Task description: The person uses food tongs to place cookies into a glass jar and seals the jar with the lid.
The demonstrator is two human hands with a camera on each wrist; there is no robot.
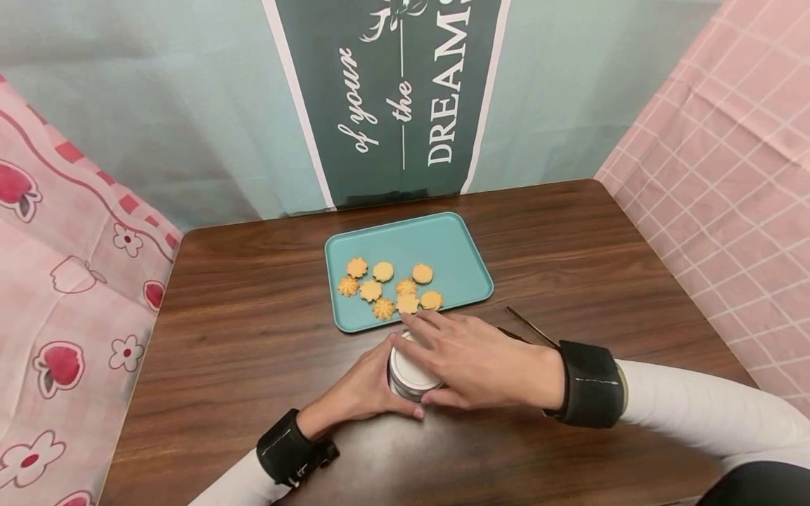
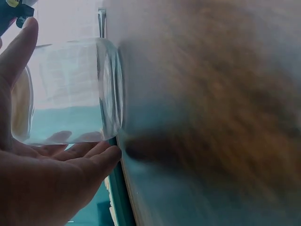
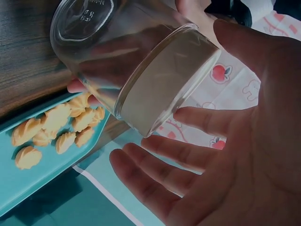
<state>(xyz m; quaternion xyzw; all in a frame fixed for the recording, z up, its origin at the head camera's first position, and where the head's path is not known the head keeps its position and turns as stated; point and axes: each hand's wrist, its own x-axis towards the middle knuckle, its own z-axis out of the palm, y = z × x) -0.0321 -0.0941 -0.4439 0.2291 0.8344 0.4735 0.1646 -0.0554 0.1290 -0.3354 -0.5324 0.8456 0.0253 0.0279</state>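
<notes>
Left hand [image 1: 362, 388] curled round clear jar [image 2: 68, 89], just near side of tray [image 1: 436, 246] (base touching desk [image 1: 247, 351]? cannot tell). Right hand [image 1: 477, 358] has fingers loosely spread about lid [image 3: 174, 80], no grip evident. Step seems lid-handling; next move likely calls for steadied jar, closer hold on lid.

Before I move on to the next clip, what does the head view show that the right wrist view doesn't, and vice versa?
Only the head view: the wall hanging's white lettering, the pink grid-pattern cloth, the right wrist's black band and a thin stick partly hidden by the right forearm.

Only the right wrist view: the marking on the jar's base and the palm side of the right hand.

Both: the glass jar, part of the left hand, the cookies, turquoise tray, strawberry-print cloth and wooden table.
</notes>
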